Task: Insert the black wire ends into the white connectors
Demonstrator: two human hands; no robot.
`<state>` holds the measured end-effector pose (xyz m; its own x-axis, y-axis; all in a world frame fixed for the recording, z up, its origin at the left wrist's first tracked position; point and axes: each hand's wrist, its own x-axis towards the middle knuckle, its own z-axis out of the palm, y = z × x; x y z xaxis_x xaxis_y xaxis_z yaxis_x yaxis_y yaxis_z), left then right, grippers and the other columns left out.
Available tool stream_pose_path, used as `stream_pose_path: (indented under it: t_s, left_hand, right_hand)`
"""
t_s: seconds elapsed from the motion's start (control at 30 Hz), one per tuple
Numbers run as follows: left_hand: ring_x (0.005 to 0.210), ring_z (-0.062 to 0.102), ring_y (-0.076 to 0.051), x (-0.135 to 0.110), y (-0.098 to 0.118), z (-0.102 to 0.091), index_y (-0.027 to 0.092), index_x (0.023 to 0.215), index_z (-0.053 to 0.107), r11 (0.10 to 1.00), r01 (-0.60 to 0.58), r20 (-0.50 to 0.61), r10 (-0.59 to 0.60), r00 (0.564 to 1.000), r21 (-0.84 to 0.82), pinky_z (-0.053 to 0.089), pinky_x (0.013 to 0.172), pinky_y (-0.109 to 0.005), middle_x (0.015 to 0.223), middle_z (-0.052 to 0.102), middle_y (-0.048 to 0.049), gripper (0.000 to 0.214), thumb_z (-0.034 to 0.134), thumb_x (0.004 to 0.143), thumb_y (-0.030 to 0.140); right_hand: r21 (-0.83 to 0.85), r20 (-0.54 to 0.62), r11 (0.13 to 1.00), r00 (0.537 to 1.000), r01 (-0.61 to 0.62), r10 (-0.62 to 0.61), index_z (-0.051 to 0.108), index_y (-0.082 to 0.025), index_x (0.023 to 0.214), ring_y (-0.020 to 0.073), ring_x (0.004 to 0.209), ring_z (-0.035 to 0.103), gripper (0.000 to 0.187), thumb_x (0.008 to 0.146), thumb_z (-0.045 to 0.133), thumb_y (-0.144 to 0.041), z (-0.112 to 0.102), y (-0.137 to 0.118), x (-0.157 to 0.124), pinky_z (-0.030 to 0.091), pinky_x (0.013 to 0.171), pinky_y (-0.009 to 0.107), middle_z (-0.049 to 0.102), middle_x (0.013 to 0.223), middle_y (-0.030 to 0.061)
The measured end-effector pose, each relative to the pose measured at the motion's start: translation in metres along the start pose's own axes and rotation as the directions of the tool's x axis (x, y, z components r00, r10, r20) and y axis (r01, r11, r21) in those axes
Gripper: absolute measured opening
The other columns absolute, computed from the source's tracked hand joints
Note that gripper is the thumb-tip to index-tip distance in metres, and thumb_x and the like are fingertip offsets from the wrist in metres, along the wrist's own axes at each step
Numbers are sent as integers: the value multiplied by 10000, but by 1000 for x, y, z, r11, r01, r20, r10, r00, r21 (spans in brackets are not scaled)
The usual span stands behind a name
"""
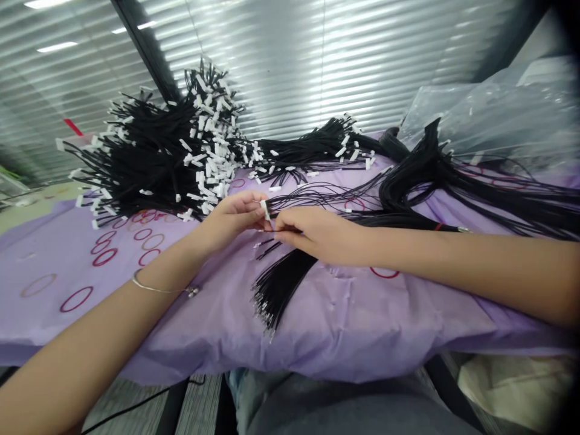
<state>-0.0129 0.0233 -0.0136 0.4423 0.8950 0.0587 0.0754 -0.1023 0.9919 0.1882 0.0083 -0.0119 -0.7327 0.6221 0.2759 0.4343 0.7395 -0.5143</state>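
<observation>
My left hand [240, 214] pinches a small white connector [265, 209] between thumb and fingers. Thin black wires trail from that connector to the right. Close against it, my right hand [312, 232] is closed with thumb and forefinger around a thin black wire [270, 231], its end at the connector. Whether the wire end sits inside the connector I cannot tell. Below my right hand a bundle of black wires [283, 281] with bare metal tips lies fanned out on the purple cloth [362, 326].
A large heap of black cables [149, 154] with white connectors rises at the back left, a smaller bundle [312, 145] beside it. Red and tan rubber bands [105, 257] lie scattered at left. More black wires [417, 169] and clear plastic bags [498, 115] are at right, before window blinds [290, 60].
</observation>
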Motion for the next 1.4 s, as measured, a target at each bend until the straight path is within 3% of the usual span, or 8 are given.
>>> stream_pose_path:
  t_s: [0.23, 0.57, 0.83, 1.17, 1.4]
  left_hand:
    - [650, 620, -102, 0, 3, 1, 116, 895, 607, 999, 15, 6, -15, 1000, -41, 485, 655, -242, 797, 658, -37, 165, 647, 767, 212]
    - [640, 622, -96, -1, 4, 1, 96, 895, 641, 995, 25, 46, -20, 999, -94, 487, 626, -204, 819, 683, -63, 122, 610, 805, 173]
    - [641, 635, -90, 0, 2, 0, 90, 909, 639, 995, 16, 66, -9, 998, -100, 497, 637, -196, 858, 700, -81, 138, 611, 810, 182]
    - [659, 635, -88, -1, 1, -1, 88, 949, 602, 991, 35, 88, -24, 996, -129, 500, 648, -197, 862, 698, -79, 201, 639, 794, 211]
    - [639, 641, -90, -1, 1, 0, 92, 955, 557, 987, 49, 81, -37, 996, -155, 500, 643, -200, 827, 695, -67, 231, 654, 772, 196]
  right_hand:
    - [-69, -178, 986, 974, -153, 139, 539, -124, 799, 61, 588, 392, 54, 838, 503, -137, -10, -1, 4, 260, 596, 206, 527, 675, -25]
    - [-3, -305, 988, 941, -156, 148, 598, -120, 695, 48, 527, 400, 76, 758, 556, -118, -21, 4, 4, 279, 577, 208, 509, 567, -46]
    - [-2, -280, 985, 946, -173, 165, 601, -122, 712, 43, 492, 357, 51, 761, 587, -117, -22, 3, 5, 268, 570, 207, 430, 506, -63]
    - [-87, -329, 982, 935, -170, 133, 602, -117, 765, 77, 598, 500, 48, 774, 560, -140, -15, 4, 4, 305, 587, 199, 616, 673, -10]
    - [-107, -311, 977, 939, -186, 145, 601, -137, 738, 81, 578, 516, 52, 745, 554, -159, -16, 3, 4, 329, 580, 195, 611, 652, -16]
